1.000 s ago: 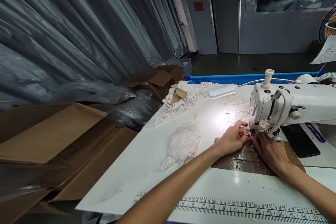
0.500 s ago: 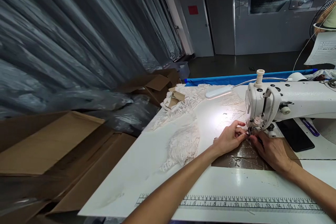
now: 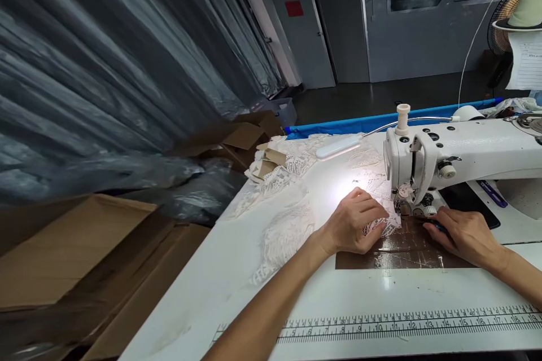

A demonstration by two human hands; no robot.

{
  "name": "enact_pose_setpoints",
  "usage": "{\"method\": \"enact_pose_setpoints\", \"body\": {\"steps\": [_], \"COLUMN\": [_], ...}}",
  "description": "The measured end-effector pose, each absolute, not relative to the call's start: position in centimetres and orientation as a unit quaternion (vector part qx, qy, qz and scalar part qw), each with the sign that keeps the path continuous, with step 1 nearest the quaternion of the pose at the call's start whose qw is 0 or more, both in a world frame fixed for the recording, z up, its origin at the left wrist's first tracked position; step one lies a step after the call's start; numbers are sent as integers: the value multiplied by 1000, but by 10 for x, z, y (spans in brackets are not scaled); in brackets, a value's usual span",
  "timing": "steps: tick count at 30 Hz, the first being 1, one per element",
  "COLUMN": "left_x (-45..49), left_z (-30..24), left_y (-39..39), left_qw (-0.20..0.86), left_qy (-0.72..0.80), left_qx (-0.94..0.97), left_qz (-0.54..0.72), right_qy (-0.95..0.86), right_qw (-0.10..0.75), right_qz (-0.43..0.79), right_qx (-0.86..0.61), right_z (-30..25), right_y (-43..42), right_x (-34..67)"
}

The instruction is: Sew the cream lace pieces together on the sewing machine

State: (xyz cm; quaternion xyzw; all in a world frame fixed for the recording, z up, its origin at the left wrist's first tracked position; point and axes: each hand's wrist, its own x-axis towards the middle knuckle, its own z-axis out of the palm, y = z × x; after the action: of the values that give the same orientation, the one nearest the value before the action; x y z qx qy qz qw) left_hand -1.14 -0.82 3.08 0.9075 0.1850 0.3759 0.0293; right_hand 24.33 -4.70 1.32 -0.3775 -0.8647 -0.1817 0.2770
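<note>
A white sewing machine (image 3: 457,152) stands on a white table (image 3: 237,287). My left hand (image 3: 355,224) lies just left of the needle with its fingers curled down on a piece of white lace (image 3: 383,225), pinning it to the brown taped patch (image 3: 406,254). My right hand (image 3: 463,235) rests flat on that patch to the right of the needle, fingers pointing at the presser foot and closed over a small dark thing I cannot make out.
More white lace (image 3: 288,225) lies spread over the table's left and far part, lit by a gooseneck lamp (image 3: 339,148). A printed ruler (image 3: 406,324) runs along the near edge. Cardboard boxes (image 3: 76,248) and grey plastic sheeting (image 3: 127,67) crowd the left. A black phone (image 3: 468,197) lies under the machine arm.
Both hands drew back a little from pinching at the needle. The left hand now lies on a lace piece beside the needle, and the right hand has slid rightwards.
</note>
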Motion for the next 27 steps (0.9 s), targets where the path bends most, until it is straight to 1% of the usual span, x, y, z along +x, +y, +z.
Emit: {"method": "enact_pose_setpoints", "body": {"steps": [2, 4, 6, 9, 11, 14, 16, 18, 24, 27], "left_x": [-10, -9, -7, -4, -2, 0, 0, 0, 0, -1], "left_z": [25, 17, 10, 3, 2, 3, 3, 2, -2, 0], "left_y": [-6, -5, -5, -6, -6, -6, -7, -6, -5, -5], "left_qw": [34, 41, 37, 23, 9, -9, -7, -5, -22, -3], "left_qy": [176, 184, 198, 212, 218, 208, 199, 198, 190, 191], "left_qx": [931, 939, 941, 939, 935, 933, 935, 938, 942, 945], "left_qz": [317, 287, 273, 270, 279, 295, 294, 284, 277, 267], "right_qy": [-851, -833, -824, -821, -800, -785, -806, -826, -851, -854], "right_qw": [258, 231, 211, 199, 208, 245, 260, 258, 230, 219], "right_qz": [-204, -217, -196, -56, 46, 121, 138, 143, 117, 98], "right_qx": [-410, -453, -488, -532, -561, -556, -514, -480, -457, -462], "right_z": [11, 11, 11, 11, 10, 7, 5, 3, 0, -2], "right_y": [-43, -41, -40, -42, -44, -49, -52, -55, -59, -59], "right_x": [242, 237, 232, 222, 215, 209, 208, 209, 209, 207]}}
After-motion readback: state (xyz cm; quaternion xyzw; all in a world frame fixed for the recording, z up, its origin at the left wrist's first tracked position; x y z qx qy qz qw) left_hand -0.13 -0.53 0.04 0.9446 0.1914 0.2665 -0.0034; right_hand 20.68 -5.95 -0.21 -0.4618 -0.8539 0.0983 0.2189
